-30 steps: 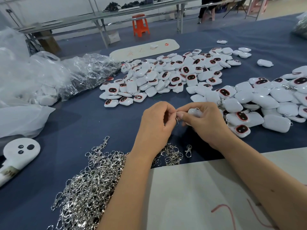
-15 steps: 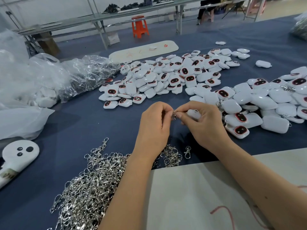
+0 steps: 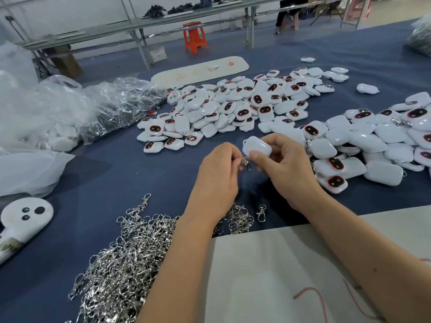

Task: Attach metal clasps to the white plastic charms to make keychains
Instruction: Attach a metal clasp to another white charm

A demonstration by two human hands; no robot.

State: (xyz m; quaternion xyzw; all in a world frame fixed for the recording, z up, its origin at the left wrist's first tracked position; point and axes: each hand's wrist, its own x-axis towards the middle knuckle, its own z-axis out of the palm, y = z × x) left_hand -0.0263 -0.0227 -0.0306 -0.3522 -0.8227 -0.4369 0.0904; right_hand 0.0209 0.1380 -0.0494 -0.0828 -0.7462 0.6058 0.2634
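Your right hand [image 3: 283, 164] pinches a white charm [image 3: 256, 147]; at its nine o'clock, your left hand [image 3: 218, 173] pinches the clasp [image 3: 247, 164].

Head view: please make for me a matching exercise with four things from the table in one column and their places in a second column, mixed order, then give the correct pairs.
Things
1. pile of metal clasps
2. orange stool
3. white charm
4. clear plastic bags

Places
A. on the floor beyond the table
B. far left of the blue table
C. held in the right hand
D. near edge, under the left forearm

Pairs: 1-D, 2-A, 3-C, 4-B
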